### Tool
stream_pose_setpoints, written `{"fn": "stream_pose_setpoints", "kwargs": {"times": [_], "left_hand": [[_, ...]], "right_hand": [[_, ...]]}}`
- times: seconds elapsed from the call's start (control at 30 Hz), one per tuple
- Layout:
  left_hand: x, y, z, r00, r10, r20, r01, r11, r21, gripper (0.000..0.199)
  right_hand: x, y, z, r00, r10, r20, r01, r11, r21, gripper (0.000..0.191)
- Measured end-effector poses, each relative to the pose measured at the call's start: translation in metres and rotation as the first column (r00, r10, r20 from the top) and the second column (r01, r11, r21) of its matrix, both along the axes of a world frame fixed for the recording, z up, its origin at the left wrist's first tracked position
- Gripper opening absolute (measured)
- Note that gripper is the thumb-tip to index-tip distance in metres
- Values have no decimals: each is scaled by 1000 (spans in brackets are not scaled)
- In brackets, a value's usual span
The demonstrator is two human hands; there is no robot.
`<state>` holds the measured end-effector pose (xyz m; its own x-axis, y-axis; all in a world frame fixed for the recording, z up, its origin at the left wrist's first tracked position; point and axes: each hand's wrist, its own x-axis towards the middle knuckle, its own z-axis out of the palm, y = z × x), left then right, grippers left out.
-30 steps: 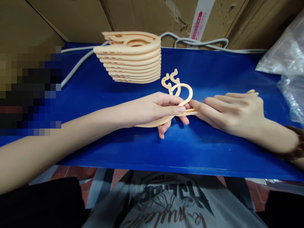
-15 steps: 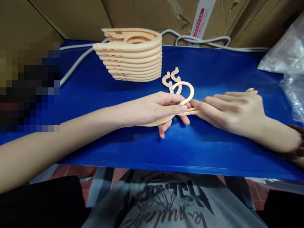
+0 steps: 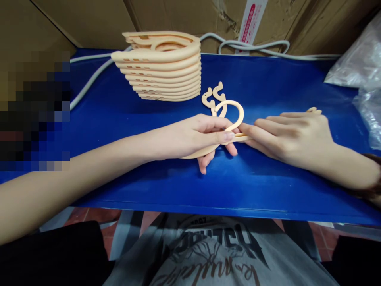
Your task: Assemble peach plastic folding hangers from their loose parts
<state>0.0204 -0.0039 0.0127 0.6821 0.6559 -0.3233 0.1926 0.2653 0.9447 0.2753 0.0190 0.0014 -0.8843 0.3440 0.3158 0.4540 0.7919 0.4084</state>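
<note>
My left hand (image 3: 205, 135) is closed on a beige plastic hanger (image 3: 239, 115), thumb on top near the base of its curved hook. One arm of the hanger shows below my left palm. My right hand (image 3: 293, 135) has its fingers pressed together at the hanger's other arm, right of the hook. Beige tips stick out behind my right knuckles. Just beyond the held hanger, loose beige hook pieces (image 3: 219, 92) lie on the blue table (image 3: 238, 190).
A stack of several beige hangers (image 3: 166, 75) stands at the back left. White cable (image 3: 256, 45) runs along the back edge before cardboard (image 3: 178, 16). Clear plastic bags (image 3: 354, 63) lie at the far right. Part of the left side is pixelated.
The view has shifted slightly. Both hands keep nearly the same grip and place, and less of the hanger's arm shows beneath my left palm.
</note>
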Motion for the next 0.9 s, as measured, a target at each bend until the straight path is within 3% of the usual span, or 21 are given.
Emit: {"fn": "stream_pose_setpoints", "kwargs": {"times": [0.37, 0.67, 0.9], "left_hand": [[0, 1, -2, 1000, 9, 19, -9, 1000, -7, 14], [0, 2, -5, 1000, -20, -9, 20, 998, 54, 19], [-2, 2, -6, 999, -38, -20, 39, 997, 73, 16]], "right_hand": [[-1, -1, 1, 1000, 4, 22, -5, 1000, 29, 29], [-2, 0, 1, 993, 119, 29, -122, 971, 206, 23], [-2, 0, 1, 996, 76, 40, -81, 982, 171, 28]]}}
